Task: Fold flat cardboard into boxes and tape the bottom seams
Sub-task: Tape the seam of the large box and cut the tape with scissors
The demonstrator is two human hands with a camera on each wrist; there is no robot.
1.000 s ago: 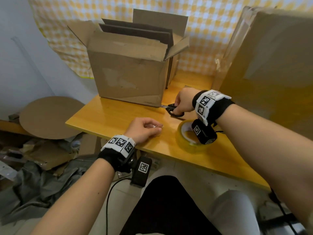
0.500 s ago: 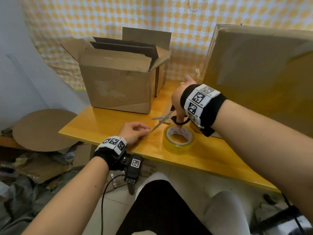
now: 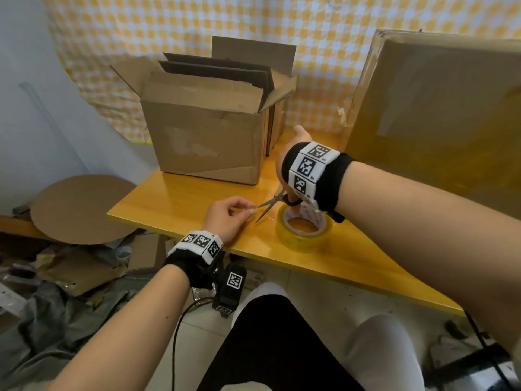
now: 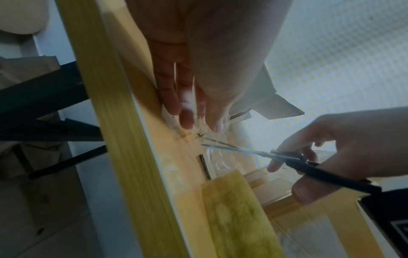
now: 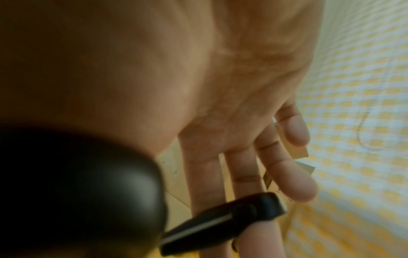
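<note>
My left hand [image 3: 234, 218] rests on the yellow table [image 3: 174, 204] and pinches the free end of a clear tape strip [image 4: 220, 157]. The strip runs to the yellowish tape roll [image 3: 304, 231], which lies flat on the table. My right hand [image 3: 279, 173] grips black-handled scissors [image 3: 272, 203] with the blades open, their tips at the strip just right of my left fingertips [image 4: 187, 120]. In the right wrist view, fingers pass through the scissors' handle [image 5: 220, 221]. An open cardboard box [image 3: 208, 142] stands behind. A large closed box [image 3: 437, 108] stands at the right.
Flat cardboard sheets [image 3: 225, 69] stand inside and behind the open box. A round cardboard disc [image 3: 76, 210] and scrap cardboard [image 3: 79, 272] lie on the floor at left. A checked cloth [image 3: 324, 52] hangs behind the table. My knees [image 3: 375, 348] are under the near edge.
My right hand has lifted the scissors from beside the open box, brought them to the tape strip and opened the blades. My left hand has stayed pinching the tape end.
</note>
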